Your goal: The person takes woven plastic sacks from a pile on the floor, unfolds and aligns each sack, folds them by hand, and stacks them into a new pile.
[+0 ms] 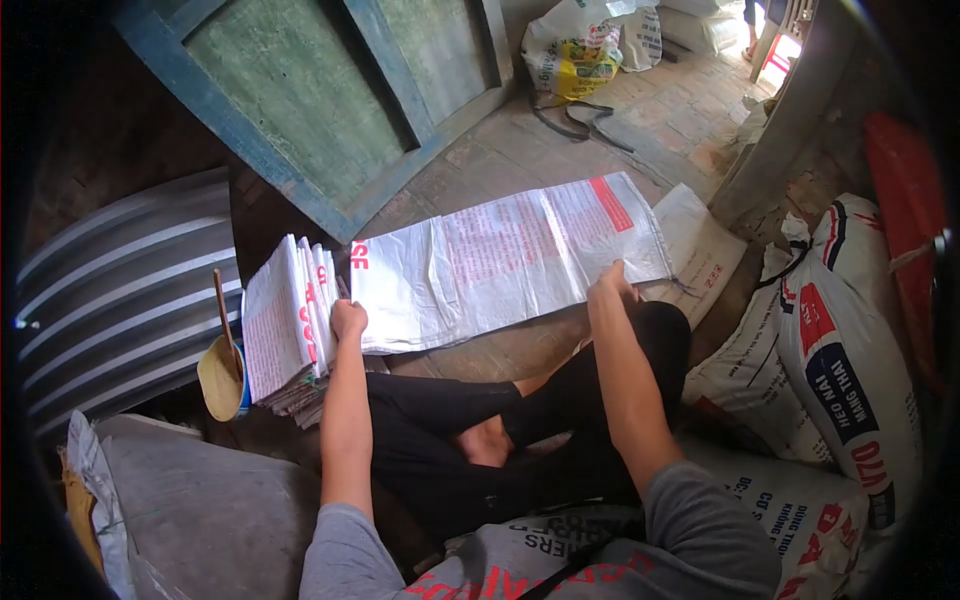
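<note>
A long white woven plastic sack [500, 260] with red print is stretched flat across the space in front of my crossed legs. My left hand [348, 318] is closed at its left end, close against a stack of folded sacks [280, 335]. My right hand [612, 283] grips the sack's near edge toward its right end; the fingertips are partly hidden. Another pale sack [700, 255] lies beneath and beyond the right end.
A small tub [222, 380] with a wooden stick stands left of the stack, beside corrugated sheeting [130, 290]. Full printed sacks [840, 350] crowd the right side. A blue-green wooden door [300, 100] leans ahead, with more bags [575, 55] and a black strap [580, 125] beyond.
</note>
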`<state>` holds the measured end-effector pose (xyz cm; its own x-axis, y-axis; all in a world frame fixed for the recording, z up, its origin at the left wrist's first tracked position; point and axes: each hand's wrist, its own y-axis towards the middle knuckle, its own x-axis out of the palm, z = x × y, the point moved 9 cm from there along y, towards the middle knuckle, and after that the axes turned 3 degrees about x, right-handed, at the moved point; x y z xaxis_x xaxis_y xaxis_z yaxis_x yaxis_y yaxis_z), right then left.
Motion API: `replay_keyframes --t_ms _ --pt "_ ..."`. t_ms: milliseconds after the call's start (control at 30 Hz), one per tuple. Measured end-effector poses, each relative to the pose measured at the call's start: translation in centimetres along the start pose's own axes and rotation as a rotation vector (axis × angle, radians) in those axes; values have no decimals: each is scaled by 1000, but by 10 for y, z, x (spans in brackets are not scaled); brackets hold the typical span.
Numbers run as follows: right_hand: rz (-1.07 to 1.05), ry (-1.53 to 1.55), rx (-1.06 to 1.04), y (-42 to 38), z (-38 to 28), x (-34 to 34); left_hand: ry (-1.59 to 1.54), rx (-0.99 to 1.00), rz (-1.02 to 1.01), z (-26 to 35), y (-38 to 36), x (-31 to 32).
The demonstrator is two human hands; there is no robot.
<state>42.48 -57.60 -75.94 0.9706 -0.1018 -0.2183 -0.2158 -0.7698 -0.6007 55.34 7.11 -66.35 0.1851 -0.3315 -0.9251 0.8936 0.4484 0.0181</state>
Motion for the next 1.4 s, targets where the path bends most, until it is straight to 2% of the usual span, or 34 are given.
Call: replay_keyframes --t_ms 67,167,267,300,400,533,633,733,867,1167,1267,1367,1400 --pt "-142 32 -33 -18 -16 -3 4 12 -24 7 -6 -5" --pt "-436 200 -422 -41 -60 10 -24 3 26 19 -18 -20" --pt "-494 8 -828 -69 -93 16 -8 3 8 21 -19 -18" --pt "-348 -71 -1065 -102 -109 -3 2 6 0 21 -18 -17" --pt "-643 44 -1562 -172 -110 -11 -34 -3 44 23 -18 -22" --pt "-1201 -255 -1645 -234 -63 -17 -56 -25 53 32 -22 -31" --pt "-1383 -552 -1858 -255 -14 -19 -86 -48 -32 29 -15 -29" --pt "-1483 -891 -1801 -236 33 -11 -137 -36 -24 29 -15 -35" --pt "-1435 -1304 -1796 -209 66 -6 -267 9 40 26 -7 -40" --pt "-1587 -1278 -1721 -204 71 -10 -449 98 7 44 9 -68" --pt "-1577 -1288 -1721 -206 71 -8 -548 174 -37 79 -2 -80" --pt "-1578 -1249 -1706 -210 68 -4 -779 313 -147 132 -22 -81" --pt "-1580 -1226 -1702 -212 66 0 -745 372 -119 156 -34 -88"
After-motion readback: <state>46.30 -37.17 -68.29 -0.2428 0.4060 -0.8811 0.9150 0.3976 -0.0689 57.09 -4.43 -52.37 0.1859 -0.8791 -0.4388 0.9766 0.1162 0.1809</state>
